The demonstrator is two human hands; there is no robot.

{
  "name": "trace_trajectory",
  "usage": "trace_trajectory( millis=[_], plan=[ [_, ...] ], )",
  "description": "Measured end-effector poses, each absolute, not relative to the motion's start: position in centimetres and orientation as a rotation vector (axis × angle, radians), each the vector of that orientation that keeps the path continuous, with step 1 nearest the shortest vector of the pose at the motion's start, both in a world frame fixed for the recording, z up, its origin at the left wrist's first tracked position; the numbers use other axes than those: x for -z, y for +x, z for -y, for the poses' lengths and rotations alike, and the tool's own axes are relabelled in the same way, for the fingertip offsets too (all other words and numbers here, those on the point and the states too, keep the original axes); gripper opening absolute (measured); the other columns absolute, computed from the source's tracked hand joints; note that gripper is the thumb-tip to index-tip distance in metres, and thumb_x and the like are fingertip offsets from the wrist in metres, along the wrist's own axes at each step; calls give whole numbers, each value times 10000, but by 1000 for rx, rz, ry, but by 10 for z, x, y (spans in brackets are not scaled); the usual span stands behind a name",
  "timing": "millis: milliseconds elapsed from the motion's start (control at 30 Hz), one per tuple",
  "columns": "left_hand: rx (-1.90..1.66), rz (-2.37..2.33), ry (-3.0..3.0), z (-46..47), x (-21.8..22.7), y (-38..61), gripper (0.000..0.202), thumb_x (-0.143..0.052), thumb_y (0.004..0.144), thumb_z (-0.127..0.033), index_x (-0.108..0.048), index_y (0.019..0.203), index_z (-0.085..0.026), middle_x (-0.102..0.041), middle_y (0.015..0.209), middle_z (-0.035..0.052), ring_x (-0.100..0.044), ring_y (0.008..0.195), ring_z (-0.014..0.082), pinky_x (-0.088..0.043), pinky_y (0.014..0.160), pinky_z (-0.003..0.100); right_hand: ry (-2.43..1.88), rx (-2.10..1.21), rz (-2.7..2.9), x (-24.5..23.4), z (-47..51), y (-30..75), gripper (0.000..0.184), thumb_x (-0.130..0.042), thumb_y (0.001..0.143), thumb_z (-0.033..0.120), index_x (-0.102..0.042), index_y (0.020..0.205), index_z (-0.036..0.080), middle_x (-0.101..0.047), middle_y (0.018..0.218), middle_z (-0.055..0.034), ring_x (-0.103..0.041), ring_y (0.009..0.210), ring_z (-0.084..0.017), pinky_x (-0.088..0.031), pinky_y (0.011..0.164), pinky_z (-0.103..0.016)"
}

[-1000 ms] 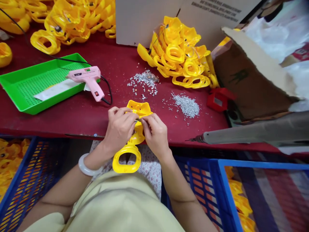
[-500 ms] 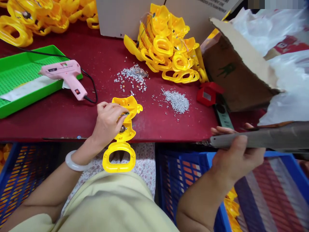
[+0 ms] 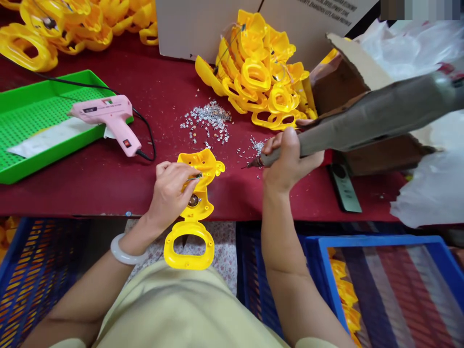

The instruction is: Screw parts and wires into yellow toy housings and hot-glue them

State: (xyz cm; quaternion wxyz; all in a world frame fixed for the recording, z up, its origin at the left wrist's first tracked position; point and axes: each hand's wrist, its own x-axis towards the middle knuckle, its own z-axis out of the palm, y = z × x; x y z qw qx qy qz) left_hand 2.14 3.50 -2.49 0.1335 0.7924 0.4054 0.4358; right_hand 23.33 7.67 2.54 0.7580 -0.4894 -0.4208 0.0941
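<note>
A yellow plastic toy shell (image 3: 205, 162) with a ring handle lies open side up over the table's front edge. Pinched in my left hand (image 3: 170, 191) is a small circuit board (image 3: 197, 176), held inside the shell; its far end is hidden by my fingers. A round metal part (image 3: 194, 199) sits lower in the shell. My right hand (image 3: 286, 166) is wrapped round a grey electric screwdriver (image 3: 348, 123), whose tip points left at the small screws (image 3: 257, 145), partly covering them. Silvery washer-like pieces (image 3: 212, 116) are heaped farther back.
A pink glue gun (image 3: 108, 113) leans on a green tray (image 3: 54, 162) at left. Yellow shells (image 3: 255, 75) are stacked behind, before a white carton (image 3: 206, 29). At right are an open cardboard box (image 3: 384, 157) and a phone-like slab (image 3: 344, 188). Blue crates (image 3: 380, 240) stand below.
My right hand has swung left and up with the electric screwdriver, from the table's right edge to the screw pile. My left hand stays at the shell. The view has shifted slightly.
</note>
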Motion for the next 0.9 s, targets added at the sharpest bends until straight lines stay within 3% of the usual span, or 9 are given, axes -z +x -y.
trace_trajectory(
  millis=[333,533,800,900],
  plan=[
    [-1289,-1156,2331,-36,27,21,83,-581,901,-172,-624,971,-184,-726,933,30,-655,931,197,-416,908,396,-976,-236,880,-19,-92,231,165,-595,777,325,-481,862,243,-427,518,130,-464,391,-79,-391,430,-239],
    [-1449,-1194,2389,-25,17,22,215,-634,872,-243,-620,1073,-168,-684,1100,98,-577,1109,262,-411,966,448,-824,-404,741,-61,-37,218,141,-554,687,280,-520,819,242,-404,458,129,-345,361,-68,-297,374,-206],
    [-1264,-917,2299,19,-12,37,251,-687,853,-323,-668,1060,-181,-661,1093,89,-525,1126,246,-417,961,430,-665,-746,882,-87,31,216,217,-691,622,320,-650,816,231,-313,448,129,-226,298,-59,-211,280,-262],
    [-1247,-858,2200,22,-13,39,137,-682,857,-265,-703,974,-195,-663,1043,73,-540,1090,227,-411,959,427,-683,-783,890,-90,39,215,220,-718,634,329,-668,826,235,-291,445,123,-212,305,-63,-209,280,-280]
  ],
)
